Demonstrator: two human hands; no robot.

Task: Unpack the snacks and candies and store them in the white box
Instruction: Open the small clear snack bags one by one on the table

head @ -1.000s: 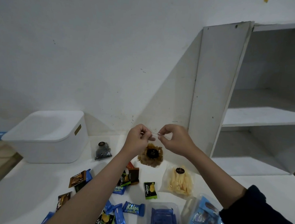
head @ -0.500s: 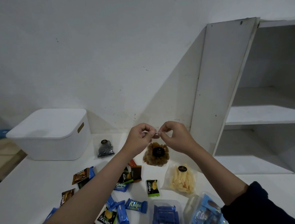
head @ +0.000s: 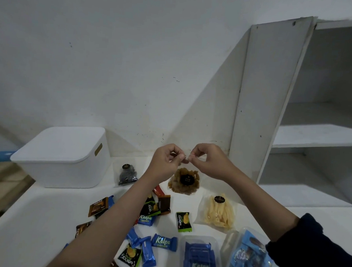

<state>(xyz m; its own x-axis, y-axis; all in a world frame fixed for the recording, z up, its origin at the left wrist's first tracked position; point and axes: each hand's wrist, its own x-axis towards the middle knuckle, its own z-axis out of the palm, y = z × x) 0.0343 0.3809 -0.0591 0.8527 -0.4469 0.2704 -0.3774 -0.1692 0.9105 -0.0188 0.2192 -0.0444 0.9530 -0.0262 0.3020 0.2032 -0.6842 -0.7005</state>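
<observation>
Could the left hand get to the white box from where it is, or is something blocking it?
Probably yes, but not at once. The left hand and right hand both pinch the top of the clear bag of brown snacks. The white box, lid on, sits to the left with bare table between.

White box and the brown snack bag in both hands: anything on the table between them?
Head view: one small dark snack bag lies between the white box and the brown snack bag; otherwise bare tabletop.

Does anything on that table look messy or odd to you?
Mostly the scatter: small wrapped candies lie loose at all angles instead of in the white box, whose lid is on. Both hands pinch the top of a clear bag of brown snacks. Nothing looks spilled or torn.
</observation>
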